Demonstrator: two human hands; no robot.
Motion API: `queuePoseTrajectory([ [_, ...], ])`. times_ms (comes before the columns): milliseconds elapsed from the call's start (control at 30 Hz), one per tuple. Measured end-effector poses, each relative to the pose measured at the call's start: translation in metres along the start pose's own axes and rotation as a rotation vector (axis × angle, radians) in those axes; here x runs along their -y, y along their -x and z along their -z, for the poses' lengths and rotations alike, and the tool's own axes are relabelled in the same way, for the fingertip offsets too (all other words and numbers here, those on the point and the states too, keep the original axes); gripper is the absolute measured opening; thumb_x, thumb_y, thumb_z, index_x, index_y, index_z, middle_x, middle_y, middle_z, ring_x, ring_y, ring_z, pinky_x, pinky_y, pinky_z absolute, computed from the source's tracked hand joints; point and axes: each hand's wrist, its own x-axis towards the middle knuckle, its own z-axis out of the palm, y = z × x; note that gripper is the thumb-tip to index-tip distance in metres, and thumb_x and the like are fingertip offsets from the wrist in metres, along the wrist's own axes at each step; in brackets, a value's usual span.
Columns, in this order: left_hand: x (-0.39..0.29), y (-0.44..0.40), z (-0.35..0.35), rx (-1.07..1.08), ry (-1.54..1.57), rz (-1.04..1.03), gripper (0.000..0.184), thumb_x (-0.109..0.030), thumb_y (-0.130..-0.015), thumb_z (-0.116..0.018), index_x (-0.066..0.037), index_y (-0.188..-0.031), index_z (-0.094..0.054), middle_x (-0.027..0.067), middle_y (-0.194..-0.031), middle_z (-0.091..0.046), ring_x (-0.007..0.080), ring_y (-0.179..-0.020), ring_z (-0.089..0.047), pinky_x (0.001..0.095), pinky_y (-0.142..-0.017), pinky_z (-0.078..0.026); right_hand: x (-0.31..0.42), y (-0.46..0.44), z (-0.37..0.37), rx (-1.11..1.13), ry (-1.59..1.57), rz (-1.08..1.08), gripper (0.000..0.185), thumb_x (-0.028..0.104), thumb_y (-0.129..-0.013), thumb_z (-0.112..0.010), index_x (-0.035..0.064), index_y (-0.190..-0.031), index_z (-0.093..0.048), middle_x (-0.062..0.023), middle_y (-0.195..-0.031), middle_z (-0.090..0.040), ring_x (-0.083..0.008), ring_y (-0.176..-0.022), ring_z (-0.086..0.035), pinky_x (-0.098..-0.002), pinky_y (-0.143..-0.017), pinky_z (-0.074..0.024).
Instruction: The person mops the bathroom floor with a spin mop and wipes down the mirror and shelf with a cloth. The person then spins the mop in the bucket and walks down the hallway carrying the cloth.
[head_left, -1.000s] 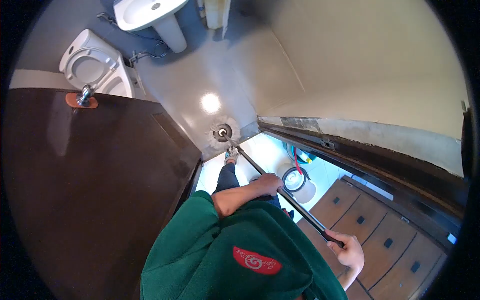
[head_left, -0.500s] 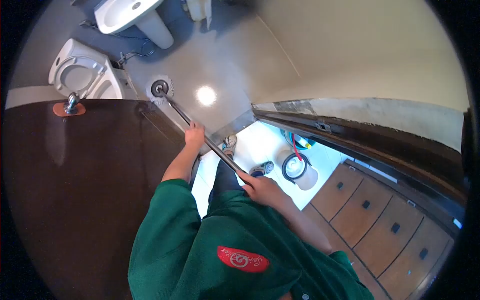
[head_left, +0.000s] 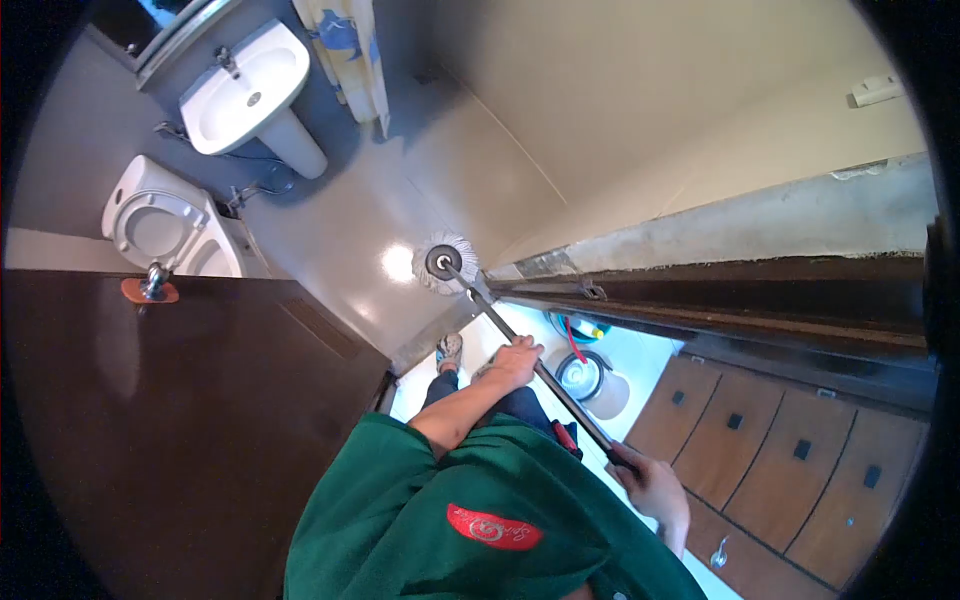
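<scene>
A round mop head (head_left: 445, 262) with white strands lies on the grey bathroom floor (head_left: 350, 235), near the threshold. From it the dark metal mop handle (head_left: 570, 400) slants down to the right. My left hand (head_left: 516, 362) is closed round the middle of the handle. Farther down, my right hand (head_left: 652, 487) grips the handle's end. Beyond the doorway frame, a bucket (head_left: 585, 376) with a red handle stands on the white tiles beside my legs.
The dark door (head_left: 200, 400) with its metal knob (head_left: 155, 283) fills the left. A toilet (head_left: 170, 220), a sink (head_left: 248, 90) and a curtain (head_left: 350, 50) are farther in. Wooden cabinets (head_left: 750, 440) and the door frame (head_left: 720, 300) are on the right.
The mop head has moved from near the toilet rightward to the threshold. Both hands have shifted right with the handle, and the view has tilted up to show more of the sink and curtain.
</scene>
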Motion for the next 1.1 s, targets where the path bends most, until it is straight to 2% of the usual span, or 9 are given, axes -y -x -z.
queuePoseTrajectory([
  [100, 0.052, 0.005, 0.033, -0.152, -0.016, 0.112, 0.059, -0.016, -0.08, -0.07, -0.017, -0.136, -0.051, 0.0152, -0.134, -0.051, 0.0356, -0.128, -0.048, 0.0452, -0.099, -0.049, 0.003, -0.046, -0.022, 0.032, 0.01, 0.088, 0.04, 0.025, -0.094, -0.056, 0.0175, -0.133, -0.06, -0.0257, -0.097, -0.068, -0.0425, -0.091, -0.067, -0.0498, -0.081, -0.0526],
  [233, 0.093, 0.046, 0.075, -0.357, 0.039, 0.284, 0.06, -0.016, -0.078, -0.071, -0.011, -0.134, -0.051, 0.0193, -0.134, -0.051, 0.0394, -0.123, -0.052, 0.0487, -0.099, -0.049, 0.015, -0.148, -0.063, 0.077, -0.032, 0.254, 0.048, 0.028, -0.094, -0.054, 0.0185, -0.141, -0.052, -0.0317, -0.101, -0.066, -0.0464, -0.096, -0.065, -0.0532, -0.086, -0.0504],
  [433, 0.077, 0.127, 0.021, -0.468, 0.043, 0.347, 0.062, -0.034, -0.082, -0.071, -0.011, -0.136, -0.051, 0.0219, -0.138, -0.048, 0.0423, -0.12, -0.054, 0.0483, -0.101, -0.047, 0.119, -0.384, -0.122, -0.024, 0.029, 0.568, 0.053, 0.031, -0.094, -0.048, 0.0139, -0.144, -0.048, -0.0285, -0.12, -0.063, -0.0448, -0.113, -0.06, -0.05, -0.1, -0.0461],
  [567, 0.016, 0.204, -0.022, -0.452, 0.118, 0.425, 0.056, -0.043, -0.089, -0.066, -0.013, -0.134, -0.055, 0.0206, -0.137, -0.051, 0.0413, -0.123, -0.053, 0.0483, -0.101, -0.047, 0.224, -0.479, -0.131, 0.071, -0.186, 0.551, 0.053, 0.024, -0.091, -0.049, 0.0136, -0.143, -0.05, -0.0251, -0.117, -0.066, -0.0415, -0.108, -0.064, -0.0476, -0.095, -0.0497],
  [667, -0.011, 0.269, -0.055, -0.428, 0.26, 0.515, 0.048, -0.043, -0.095, -0.061, -0.01, -0.13, -0.059, 0.0181, -0.129, -0.059, 0.0364, -0.119, -0.058, 0.0429, -0.101, -0.047, 0.244, -0.444, -0.106, 0.186, -0.094, 0.475, 0.054, 0.02, -0.092, -0.051, 0.013, -0.146, -0.046, -0.0207, -0.116, -0.067, -0.031, -0.082, -0.07, -0.0428, -0.077, -0.0561],
  [767, -0.024, 0.318, -0.101, -0.521, 0.429, 0.809, 0.046, -0.044, -0.093, -0.063, -0.008, -0.122, -0.066, 0.0172, -0.121, -0.066, 0.0301, -0.102, -0.068, 0.0413, -0.091, -0.053, 0.185, -0.502, -0.183, 0.079, -0.036, 0.584, 0.053, 0.02, -0.091, -0.053, 0.0122, -0.143, -0.047, -0.022, -0.118, -0.066, -0.0345, -0.094, -0.069, -0.0452, -0.084, -0.0546],
  [867, -0.011, 0.338, -0.161, -0.618, 0.632, 0.956, 0.047, -0.049, -0.09, -0.064, -0.011, -0.117, -0.07, 0.0153, -0.112, -0.071, 0.0297, -0.101, -0.069, 0.0404, -0.092, -0.052, 0.091, -0.434, -0.192, 0.062, -0.049, 0.625, 0.051, 0.021, -0.091, -0.054, 0.01, -0.141, -0.046, -0.0242, -0.128, -0.061, -0.0417, -0.12, -0.058, -0.047, -0.099, -0.0473],
  [1000, 0.023, 0.316, -0.176, -0.58, 0.797, 0.933, 0.048, -0.051, -0.09, -0.064, -0.009, -0.111, -0.072, 0.0133, -0.11, -0.072, 0.0274, -0.105, -0.067, 0.0384, -0.094, -0.051, -0.03, -0.322, -0.148, 0.153, 0.119, 0.549, 0.059, 0.036, -0.093, -0.053, 0.0153, -0.147, -0.04, -0.03, -0.119, -0.063, -0.049, -0.109, -0.061, -0.0513, -0.097, -0.0484],
  [1100, 0.084, 0.273, -0.157, -0.571, 0.622, 0.738, 0.047, -0.051, -0.09, -0.065, -0.009, -0.11, -0.072, 0.014, -0.109, -0.072, 0.0292, -0.105, -0.067, 0.0388, -0.094, -0.05, -0.116, -0.265, -0.103, 0.246, 0.132, 0.568, 0.07, 0.04, -0.09, -0.059, 0.019, -0.152, -0.034, -0.0306, -0.112, -0.065, -0.0492, -0.103, -0.063, -0.0521, -0.092, -0.0503],
])
